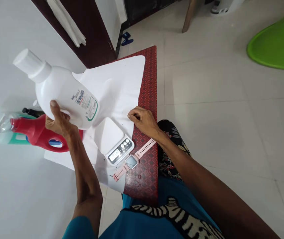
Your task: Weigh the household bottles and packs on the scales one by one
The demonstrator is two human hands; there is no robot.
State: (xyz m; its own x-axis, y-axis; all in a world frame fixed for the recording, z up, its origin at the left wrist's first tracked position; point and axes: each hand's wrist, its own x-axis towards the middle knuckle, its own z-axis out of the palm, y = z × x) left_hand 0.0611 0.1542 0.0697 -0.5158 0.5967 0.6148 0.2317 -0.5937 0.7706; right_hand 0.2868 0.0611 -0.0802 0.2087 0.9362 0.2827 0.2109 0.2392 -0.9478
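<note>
A big white laundry bottle [59, 88] with a white cap and printed label is tilted, its cap toward the upper left. My left hand [59, 121] is wrapped round its handle. The bottle's base is just above and left of a white digital kitchen scale [110, 137], whose display is lit; I cannot tell whether they touch. On the table's edge to the right rests my right hand [144, 120], its fingers curled in with nothing seen in them. A pink-strapped smartwatch [132, 161] lies along the near side of the scale.
Beside the wall stand a red bottle [36, 131], a green container [20, 137] and a dark-capped bottle [32, 112]. White paper [124, 76] covers much of the red patterned table [149, 76]. Farther off are a green chair [278, 43] and blue slippers [127, 39] on the tiled floor.
</note>
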